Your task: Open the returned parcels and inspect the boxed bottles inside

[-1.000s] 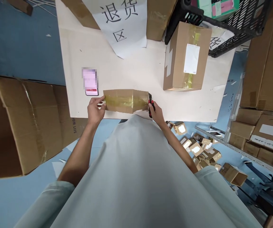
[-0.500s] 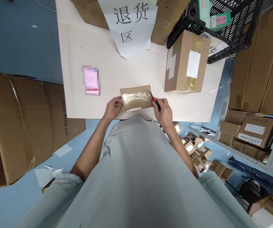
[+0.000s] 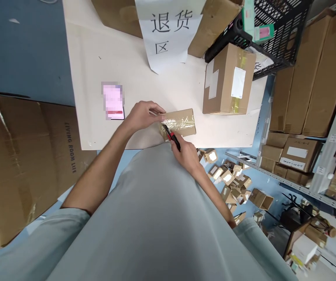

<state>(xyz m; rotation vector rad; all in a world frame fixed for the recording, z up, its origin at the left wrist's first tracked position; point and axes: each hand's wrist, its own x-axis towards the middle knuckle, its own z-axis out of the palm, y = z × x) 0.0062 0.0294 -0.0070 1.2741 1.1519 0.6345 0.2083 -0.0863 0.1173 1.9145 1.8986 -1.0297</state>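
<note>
A small cardboard box wrapped in clear, shiny tape lies near the table's front edge, slightly tilted to me. My left hand reaches over from the left, its thumb and fingers closed on the box's far left corner. In my right hand is a black and red utility knife. The knife's blade points up and left and meets the taped surface near the box's left end. Whether the tape is cut there, I cannot tell.
On the white table a phone with a pink, blurred screen lies left. A larger taped carton stands right, before a black crate. A paper sign hangs at the back. Small boxes lie on the floor right.
My right hand has carried the knife from the box's right end to its left end. My left hand has shifted from the left side up to the far left corner.
</note>
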